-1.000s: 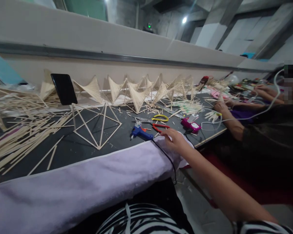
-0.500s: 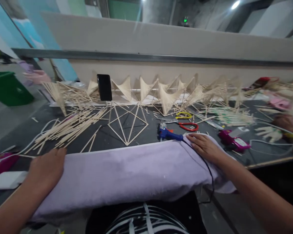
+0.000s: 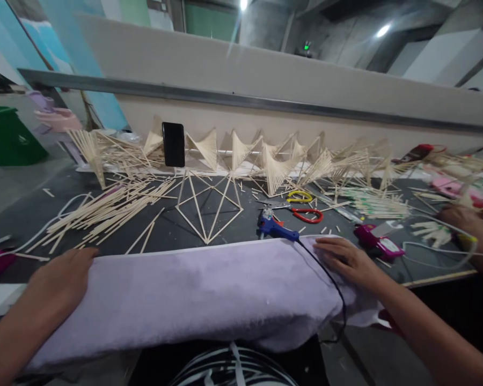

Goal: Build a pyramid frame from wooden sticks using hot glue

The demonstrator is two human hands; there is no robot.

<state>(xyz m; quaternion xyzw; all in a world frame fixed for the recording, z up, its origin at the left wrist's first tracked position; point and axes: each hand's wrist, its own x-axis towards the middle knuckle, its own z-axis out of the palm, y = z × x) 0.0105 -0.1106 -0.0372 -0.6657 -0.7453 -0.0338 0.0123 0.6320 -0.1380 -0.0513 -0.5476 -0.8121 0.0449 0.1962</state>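
Note:
A lavender cloth (image 3: 193, 295) hangs over the front edge of the dark table. At its left end my left hand (image 3: 60, 284) is closed over the edge, its thumb hidden. My right hand (image 3: 348, 262) lies on the right part of the cloth with fingers stretched out. Just left of those fingers, a blue glue gun (image 3: 279, 229) rests by the cloth's upper border, its black cord trailing across the fabric. Behind the cloth stands a frame of thin wooden sticks (image 3: 209, 214). Red-handled pliers (image 3: 308, 215) and a yellow-handled tool (image 3: 300, 197) lie beyond the glue gun.
Loose sticks (image 3: 112, 214) are piled on the left. A black phone (image 3: 173, 145) stands upright behind the frame, near several fan-shaped stick models (image 3: 279, 166). A magenta glue gun (image 3: 380, 241) lies right, beside another person's hand (image 3: 462, 220). A green bin (image 3: 12, 136) stands far left.
My left hand has shifted left, and the cloth's left end has moved with it. My right hand has slid slightly right, away from the blue glue gun. The view has tilted a little.

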